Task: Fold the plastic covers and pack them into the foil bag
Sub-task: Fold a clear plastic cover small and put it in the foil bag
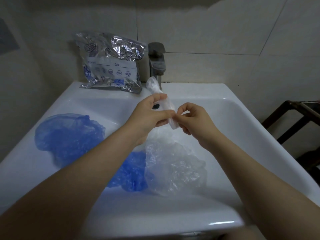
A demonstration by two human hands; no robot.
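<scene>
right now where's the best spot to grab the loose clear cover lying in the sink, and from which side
Probably its upper edge, pinched from above. The clear cover lies crumpled and spread low in the sink, overlapping a blue cover on its left, so a sideways scoop from there would likely drag the blue one along. The puckered edge gives bunched film to pinch.

Foil bag (110, 66) on sink (242, 94) ledge, left of tap (156, 61); loose covers (69, 135) in basin, front-left.

both hands (173, 118) pinch a rolled clear cover (166, 104) above the sink (242, 118)
</scene>
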